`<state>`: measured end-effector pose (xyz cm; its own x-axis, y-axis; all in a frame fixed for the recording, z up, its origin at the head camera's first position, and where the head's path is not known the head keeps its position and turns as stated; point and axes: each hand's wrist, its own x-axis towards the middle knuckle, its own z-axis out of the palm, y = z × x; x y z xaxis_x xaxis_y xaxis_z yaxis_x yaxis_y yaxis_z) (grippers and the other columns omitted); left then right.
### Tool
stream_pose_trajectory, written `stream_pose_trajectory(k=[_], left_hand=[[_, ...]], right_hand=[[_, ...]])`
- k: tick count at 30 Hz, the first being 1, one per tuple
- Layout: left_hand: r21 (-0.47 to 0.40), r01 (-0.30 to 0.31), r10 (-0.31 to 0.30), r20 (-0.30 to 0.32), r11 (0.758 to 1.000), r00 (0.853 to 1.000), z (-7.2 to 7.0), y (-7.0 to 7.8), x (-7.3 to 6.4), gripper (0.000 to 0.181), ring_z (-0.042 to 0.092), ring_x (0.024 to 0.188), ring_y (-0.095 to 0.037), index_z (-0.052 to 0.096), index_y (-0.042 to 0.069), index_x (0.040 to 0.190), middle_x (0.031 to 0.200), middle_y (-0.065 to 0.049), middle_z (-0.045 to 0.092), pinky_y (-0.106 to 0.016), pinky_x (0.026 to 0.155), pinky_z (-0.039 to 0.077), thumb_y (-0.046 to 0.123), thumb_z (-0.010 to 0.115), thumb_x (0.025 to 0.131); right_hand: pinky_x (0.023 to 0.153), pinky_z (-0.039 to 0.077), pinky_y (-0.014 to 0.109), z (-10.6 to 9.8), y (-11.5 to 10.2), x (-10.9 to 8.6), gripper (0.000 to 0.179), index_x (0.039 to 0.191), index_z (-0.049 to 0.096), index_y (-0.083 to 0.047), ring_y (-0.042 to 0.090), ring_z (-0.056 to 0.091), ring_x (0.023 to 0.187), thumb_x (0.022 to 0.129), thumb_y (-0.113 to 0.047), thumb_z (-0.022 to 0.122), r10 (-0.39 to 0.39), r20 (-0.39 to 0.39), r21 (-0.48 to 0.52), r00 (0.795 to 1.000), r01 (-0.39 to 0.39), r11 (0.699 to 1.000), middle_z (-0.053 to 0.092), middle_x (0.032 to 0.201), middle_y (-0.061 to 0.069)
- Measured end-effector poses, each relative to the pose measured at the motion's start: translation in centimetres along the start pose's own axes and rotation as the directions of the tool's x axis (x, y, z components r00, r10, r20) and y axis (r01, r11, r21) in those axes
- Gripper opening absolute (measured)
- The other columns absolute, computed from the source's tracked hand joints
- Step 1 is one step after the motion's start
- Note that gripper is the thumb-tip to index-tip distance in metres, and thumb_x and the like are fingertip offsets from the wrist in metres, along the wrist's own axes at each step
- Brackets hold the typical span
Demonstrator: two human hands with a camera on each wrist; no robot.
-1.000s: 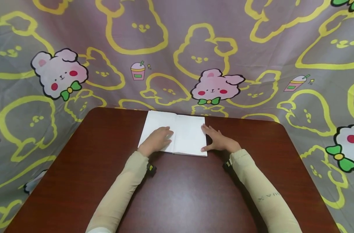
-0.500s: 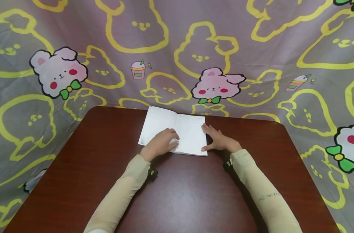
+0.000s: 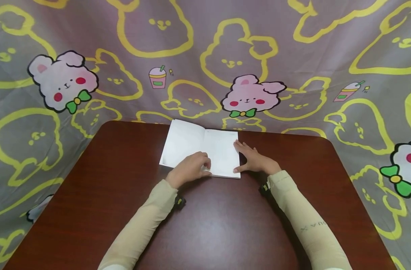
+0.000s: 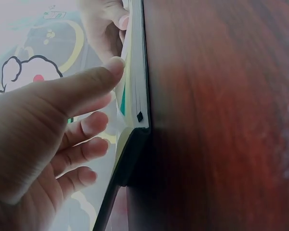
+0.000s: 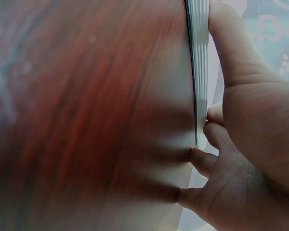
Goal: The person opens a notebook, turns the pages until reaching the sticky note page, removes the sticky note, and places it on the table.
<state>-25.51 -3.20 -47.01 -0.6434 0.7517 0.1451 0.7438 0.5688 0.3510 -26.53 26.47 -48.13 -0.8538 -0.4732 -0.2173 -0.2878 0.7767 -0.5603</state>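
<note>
An open book with blank white pages [image 3: 222, 150] lies near the back of the table; a dark cover [image 4: 130, 159] shows from the side. Its left half tilts up from the fold. My left hand [image 3: 191, 167] is at the near end of the fold, fingers loosely bent over the pages and thumb [image 4: 116, 67] at the near page edge. No page shows pinched there. At the right edge, my right hand [image 3: 256, 159] rests with spread fingers, thumb [image 5: 226, 29] at the near corner. The palms hide little of the right page.
The brown wooden table [image 3: 208, 225] reaches to a patterned curtain [image 3: 191, 48] with bunny faces, right behind the book. Each wrist carries a small black camera, one [image 3: 179, 202] on the left and one [image 3: 264, 189] on the right.
My left hand has slid right and toward the near edge, from the left page to the fold. The left half of the book has lifted a little. My right hand stays put.
</note>
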Motion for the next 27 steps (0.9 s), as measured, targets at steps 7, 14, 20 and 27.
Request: stream_pose_trajectory(k=[7,14,20,27], left_hand=[[0.007,0.0,0.0,0.006,1.0,1.0,0.05,-0.28,-0.02,0.022,0.055,0.081,-0.014,0.071,0.013,0.086,0.087,-0.001,0.063,-0.032,0.078,0.05,0.032,0.083,0.086],[-0.007,0.003,-0.003,-0.007,1.0,1.0,-0.04,-0.49,0.01,0.02,0.053,0.078,-0.013,0.072,0.012,0.088,0.086,-0.001,0.063,-0.033,0.076,0.049,0.03,0.082,0.087],[-0.005,-0.003,0.003,0.011,1.0,1.0,0.03,-0.27,0.13,0.012,0.056,0.079,-0.014,0.074,0.012,0.089,0.087,-0.001,0.064,-0.033,0.076,0.05,0.024,0.079,0.09],[0.101,-0.051,0.045,0.059,0.994,0.997,0.44,0.18,0.58,0.017,0.045,0.066,-0.01,0.067,0.014,0.078,0.071,0.005,0.05,-0.028,0.064,0.044,0.017,0.072,0.093]], right_hand=[[0.115,-0.001,0.075,-0.15,-0.01,0.14,0.119,0.163,0.008,-0.003,0.045,-0.003,0.155,0.082,-0.045,0.084,0.009,0.006,0.001,1.0,-0.009,1.0,0.002,0.17,0.019],[0.115,-0.001,0.076,-0.2,-0.09,0.27,0.119,0.163,0.008,-0.002,0.045,-0.003,0.155,0.082,-0.046,0.084,0.01,0.006,0.004,1.0,-0.01,1.0,0.003,0.17,0.02],[0.115,0.0,0.076,-0.24,-0.19,0.2,0.118,0.163,0.008,-0.002,0.046,-0.002,0.155,0.082,-0.044,0.084,0.014,0.004,-0.001,1.0,-0.014,1.0,0.003,0.17,0.02],[0.115,0.001,0.076,-0.09,-0.04,0.23,0.118,0.163,0.009,-0.001,0.046,-0.001,0.155,0.082,-0.046,0.083,0.009,-0.002,-0.019,1.0,-0.009,1.0,0.004,0.17,0.02]])
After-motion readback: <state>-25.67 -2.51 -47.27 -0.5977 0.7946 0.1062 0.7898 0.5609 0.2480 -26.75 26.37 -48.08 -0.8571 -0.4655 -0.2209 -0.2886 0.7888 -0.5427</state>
